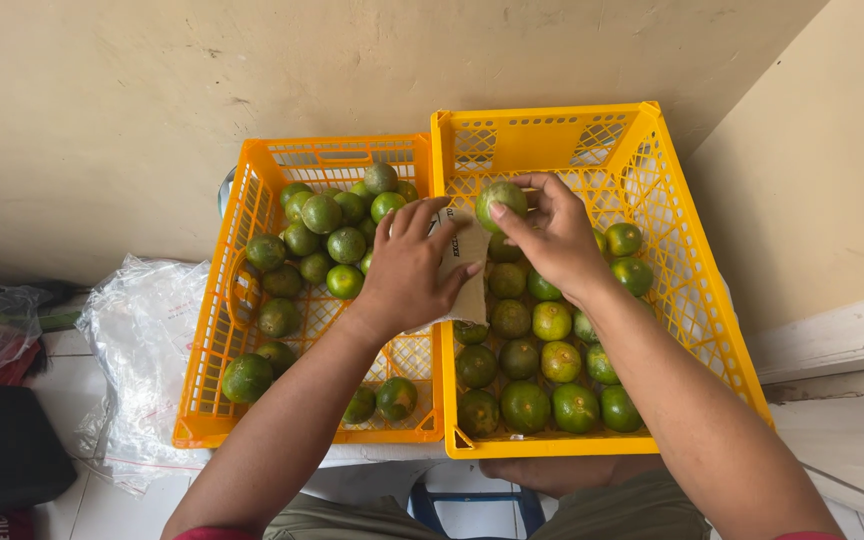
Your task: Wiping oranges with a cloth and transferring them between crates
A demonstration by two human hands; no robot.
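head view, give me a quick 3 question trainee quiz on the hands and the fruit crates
1. True or false: the right hand holds a green citrus fruit over the yellow crate.
2. What does the left hand grip?
A. a knife
B. a piece of cardboard
C. a bottle
3. What lies on the floor left of the orange crate?

Key
1. True
2. B
3. A clear plastic bag
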